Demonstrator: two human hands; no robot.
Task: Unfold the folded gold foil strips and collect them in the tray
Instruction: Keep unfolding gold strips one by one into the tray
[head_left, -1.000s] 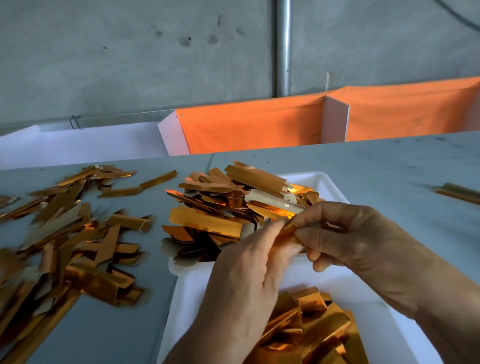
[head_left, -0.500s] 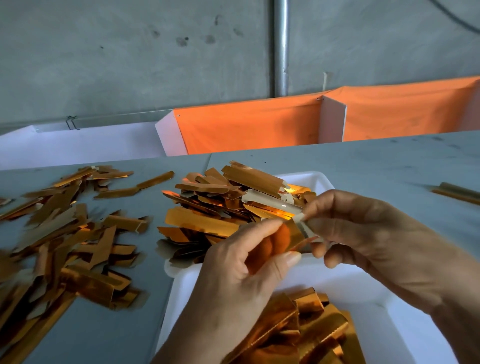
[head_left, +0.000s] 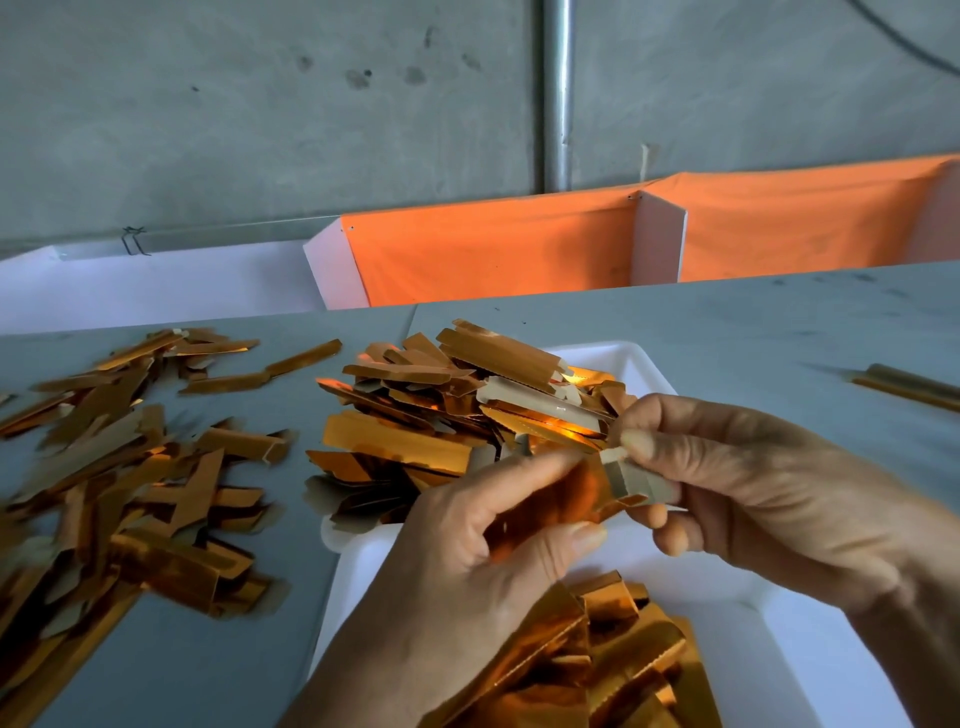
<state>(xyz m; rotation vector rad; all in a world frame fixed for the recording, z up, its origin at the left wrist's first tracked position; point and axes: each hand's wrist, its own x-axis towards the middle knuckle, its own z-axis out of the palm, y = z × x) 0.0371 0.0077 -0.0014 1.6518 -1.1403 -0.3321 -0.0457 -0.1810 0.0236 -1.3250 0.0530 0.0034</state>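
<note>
Head view: the left hand (head_left: 467, 561) and right hand (head_left: 743, 483) each pinch one end of a gold strip (head_left: 576, 493), held above the white tray (head_left: 810, 654) and half opened. One heap of strips (head_left: 597, 670) lies at the tray's near end, another (head_left: 457, 405) at its far end. Many strips (head_left: 119, 478) lie on the table (head_left: 727, 332) to the left, so much work appears left.
</note>
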